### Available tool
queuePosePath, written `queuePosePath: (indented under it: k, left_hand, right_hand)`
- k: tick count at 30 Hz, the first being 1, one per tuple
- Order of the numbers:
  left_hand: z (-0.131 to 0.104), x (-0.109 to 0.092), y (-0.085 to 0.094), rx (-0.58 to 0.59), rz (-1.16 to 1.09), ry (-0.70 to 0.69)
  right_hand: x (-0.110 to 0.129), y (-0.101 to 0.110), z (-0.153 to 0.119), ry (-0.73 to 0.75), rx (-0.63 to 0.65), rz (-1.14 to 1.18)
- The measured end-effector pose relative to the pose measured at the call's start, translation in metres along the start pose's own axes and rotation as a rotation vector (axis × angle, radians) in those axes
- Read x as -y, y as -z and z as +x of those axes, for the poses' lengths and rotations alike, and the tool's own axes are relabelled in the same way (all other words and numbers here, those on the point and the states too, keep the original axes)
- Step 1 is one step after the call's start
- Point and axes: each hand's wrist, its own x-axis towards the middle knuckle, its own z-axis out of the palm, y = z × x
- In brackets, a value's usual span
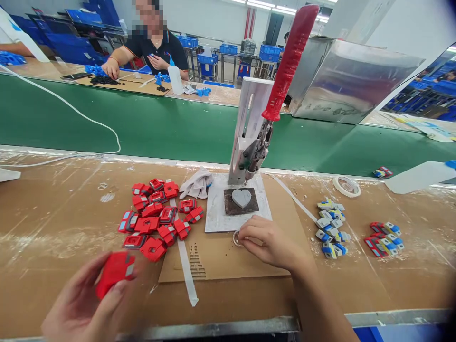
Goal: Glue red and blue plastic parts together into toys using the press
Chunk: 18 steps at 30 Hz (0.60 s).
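My left hand [89,299], slightly blurred, is closed round a red plastic toy car body [116,274] at the lower left. Beyond it lies a pile of similar red toy car bodies [147,224]. My right hand [263,240] is over the cardboard sheet, its fingers pinched together at a small round pale-rimmed thing [235,239]; what the fingertips hold is hidden. Just beyond stands a hand press with a red-gripped lever [292,61] raised. On its white base plate [213,213] a grey heart-shaped block [241,198] rests on a dark plate.
Grey, blue and yellow toy parts [331,228] lie right of the press, with assembled cars [384,239] farther right. A tape roll [346,186], white glove [197,183] and white bottle [420,177] are around. A person [153,52] sits across the green belt [171,128].
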Motion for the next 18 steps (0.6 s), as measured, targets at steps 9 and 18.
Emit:
queuePosePath:
  k: [9,18]
  left_hand:
    - [0.052,-0.128,-0.107,0.405,-1.065,0.305]
    - [0.059,-0.083,-0.126,0.331,-1.09,0.268]
  right_hand:
    - [-0.013,-0.003,0.0,-0.068,-0.158,0.091]
    - [-0.021,0.005,-0.005,-0.321,-0.215,0.441]
